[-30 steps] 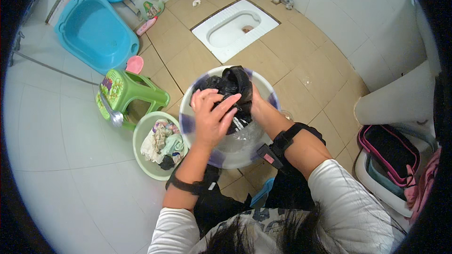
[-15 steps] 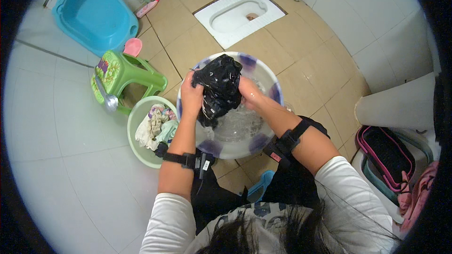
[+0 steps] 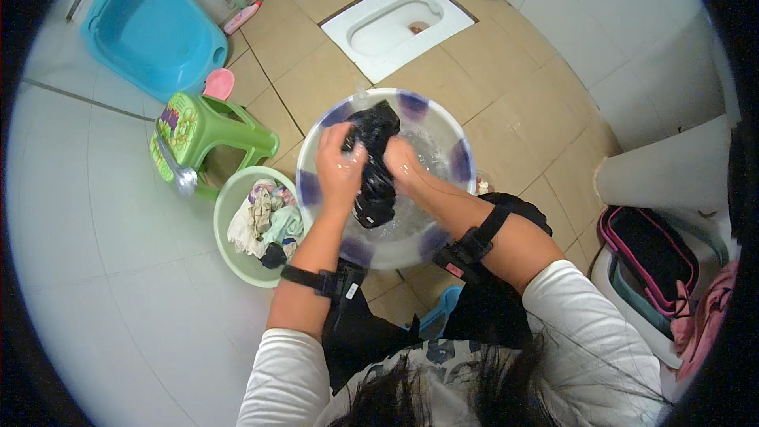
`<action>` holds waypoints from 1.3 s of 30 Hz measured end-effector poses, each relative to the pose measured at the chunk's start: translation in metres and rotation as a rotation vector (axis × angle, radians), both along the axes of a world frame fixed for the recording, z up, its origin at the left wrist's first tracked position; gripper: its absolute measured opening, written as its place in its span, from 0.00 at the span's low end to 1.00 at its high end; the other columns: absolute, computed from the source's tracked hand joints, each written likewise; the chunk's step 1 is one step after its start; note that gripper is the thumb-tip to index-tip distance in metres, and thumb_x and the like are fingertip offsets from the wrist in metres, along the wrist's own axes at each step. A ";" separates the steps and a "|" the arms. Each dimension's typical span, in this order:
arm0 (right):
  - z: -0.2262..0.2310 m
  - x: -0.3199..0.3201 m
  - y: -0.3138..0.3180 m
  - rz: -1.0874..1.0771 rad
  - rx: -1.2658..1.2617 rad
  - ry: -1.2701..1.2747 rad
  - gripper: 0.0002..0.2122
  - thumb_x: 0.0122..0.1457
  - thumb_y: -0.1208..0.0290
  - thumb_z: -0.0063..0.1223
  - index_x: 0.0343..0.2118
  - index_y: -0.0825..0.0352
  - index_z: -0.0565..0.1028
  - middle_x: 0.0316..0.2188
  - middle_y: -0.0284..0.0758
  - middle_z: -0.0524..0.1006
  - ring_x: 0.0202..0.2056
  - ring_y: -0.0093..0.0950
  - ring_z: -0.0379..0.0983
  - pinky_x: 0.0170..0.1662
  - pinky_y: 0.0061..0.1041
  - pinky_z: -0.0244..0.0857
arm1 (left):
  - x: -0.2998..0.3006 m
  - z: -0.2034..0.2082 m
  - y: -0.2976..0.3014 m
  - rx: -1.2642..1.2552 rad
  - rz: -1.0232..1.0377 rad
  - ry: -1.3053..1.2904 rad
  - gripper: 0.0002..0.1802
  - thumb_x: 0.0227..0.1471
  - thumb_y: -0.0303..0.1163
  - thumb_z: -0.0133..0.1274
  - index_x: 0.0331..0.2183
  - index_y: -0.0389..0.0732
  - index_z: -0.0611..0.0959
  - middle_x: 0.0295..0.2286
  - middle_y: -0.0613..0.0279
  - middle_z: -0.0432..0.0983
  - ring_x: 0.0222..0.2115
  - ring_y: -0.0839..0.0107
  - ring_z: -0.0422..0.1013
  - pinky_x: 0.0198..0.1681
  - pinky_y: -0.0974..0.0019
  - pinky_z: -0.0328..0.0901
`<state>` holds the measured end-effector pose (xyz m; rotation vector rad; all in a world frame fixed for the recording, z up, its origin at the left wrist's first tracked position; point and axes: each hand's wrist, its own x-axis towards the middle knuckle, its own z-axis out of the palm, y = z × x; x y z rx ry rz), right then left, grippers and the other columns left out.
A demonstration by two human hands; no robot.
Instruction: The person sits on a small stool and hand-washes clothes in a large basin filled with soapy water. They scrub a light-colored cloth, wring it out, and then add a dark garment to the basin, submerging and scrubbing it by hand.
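Observation:
A wet black garment (image 3: 375, 190) hangs bunched up between my hands over a round white basin (image 3: 461, 162) with purple patches. My left hand (image 3: 340, 168) grips its left side, the fingers curled onto the cloth. On the other side, my right hand (image 3: 402, 164) holds the garment, with its fingertips partly hidden by the fabric. Sudsy water (image 3: 407, 225) lies in the basin below, and the garment's lower end hangs close to it.
Left of the basin, a pale green tub (image 3: 224, 249) holds bunched clothes (image 3: 273, 221). Behind it stands a green stool (image 3: 213, 130) with a showerhead (image 3: 184, 180) on it. A blue baby bath (image 3: 150, 32), a pink scoop (image 3: 219, 84) and a squat toilet (image 3: 371, 67) are farther off.
The black garment has gone from a wide, spread bunch to a narrower, longer bundle. My left hand has moved right and slightly down, closer to my right hand.

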<state>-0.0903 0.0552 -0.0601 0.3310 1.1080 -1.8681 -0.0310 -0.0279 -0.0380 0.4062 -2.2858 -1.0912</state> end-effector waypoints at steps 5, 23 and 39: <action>-0.034 -0.015 0.001 0.126 0.504 0.799 0.13 0.46 0.69 0.37 0.26 0.76 0.67 0.27 0.51 0.68 0.30 0.45 0.65 0.33 0.33 0.58 | -0.002 -0.027 -0.027 0.263 -0.067 -0.268 0.18 0.34 0.27 0.45 0.34 0.34 0.69 0.32 0.54 0.67 0.34 0.63 0.64 0.39 0.68 0.57; 0.020 -0.013 0.017 0.306 -0.066 1.307 0.15 0.42 0.63 0.49 0.33 0.66 0.68 0.30 0.39 0.64 0.35 0.30 0.61 0.39 0.25 0.54 | 0.015 0.012 -0.029 0.582 -0.583 -0.453 0.25 0.34 0.29 0.55 0.38 0.36 0.67 0.35 0.62 0.65 0.36 0.75 0.61 0.41 0.72 0.55; 0.017 -0.022 0.032 0.499 -0.060 0.632 0.18 0.44 0.59 0.49 0.33 0.70 0.69 0.28 0.34 0.71 0.28 0.24 0.67 0.34 0.20 0.60 | 0.029 0.051 -0.048 0.634 -0.316 -0.048 0.31 0.31 0.18 0.49 0.43 0.41 0.63 0.29 0.63 0.67 0.31 0.75 0.64 0.37 0.74 0.58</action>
